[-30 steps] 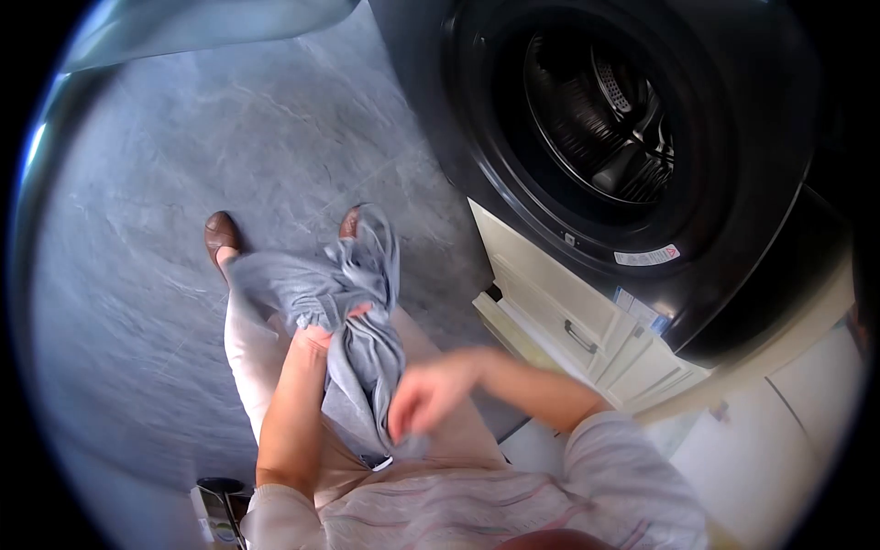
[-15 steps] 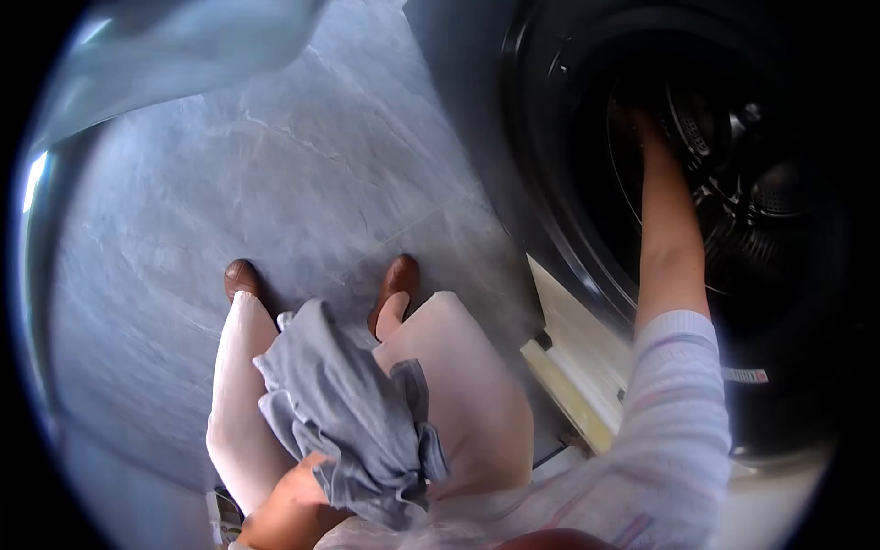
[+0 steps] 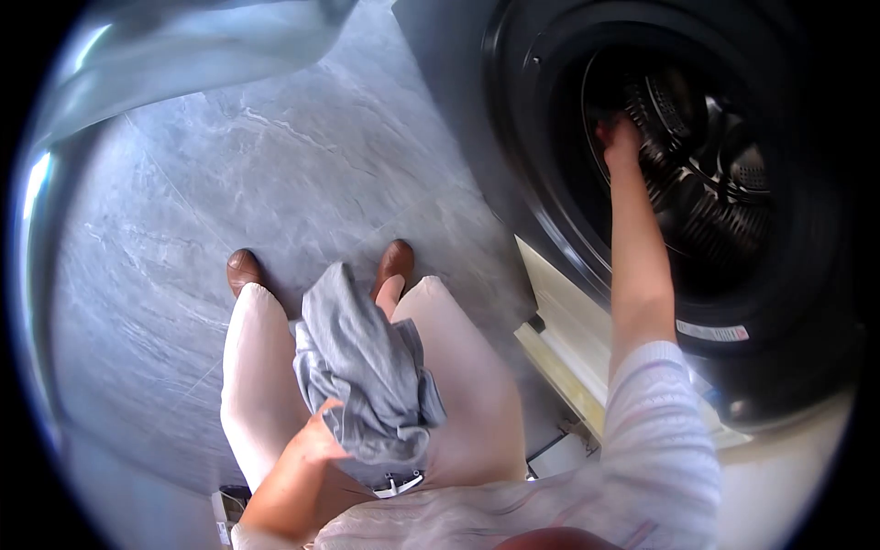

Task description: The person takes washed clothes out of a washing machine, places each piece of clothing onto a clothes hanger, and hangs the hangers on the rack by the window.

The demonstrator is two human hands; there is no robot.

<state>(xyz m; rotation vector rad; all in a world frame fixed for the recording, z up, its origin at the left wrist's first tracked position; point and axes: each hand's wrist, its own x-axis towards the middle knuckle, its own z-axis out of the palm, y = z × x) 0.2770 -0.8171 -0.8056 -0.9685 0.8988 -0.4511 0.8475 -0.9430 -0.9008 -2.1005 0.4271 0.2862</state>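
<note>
A bunched grey garment [image 3: 367,367] hangs between my knees, and my left hand [image 3: 332,431] grips it from its lower left side. The cloth's folds cover most of those fingers. My right arm stretches into the round opening of a black front-loading washing machine [image 3: 513,137]. Inside, my right hand [image 3: 623,139] is near the left side of the metal drum [image 3: 706,197]. Its fingers are dim and blurred, with a small reddish patch at their tips, so I cannot make out whether they hold anything.
A cream-coloured open flap [image 3: 568,302] sticks out low on the machine's front. My brown shoes [image 3: 244,268] stand on the grey marbled floor [image 3: 302,174]. A pale translucent object [image 3: 202,55] is at the upper left. A small white handle-like part [image 3: 400,484] shows below the garment.
My right hand has drawn back a little from deeper in the drum and shows more clearly. The grey garment has shifted slightly right and up, still in my left hand. The view has shifted slightly.
</note>
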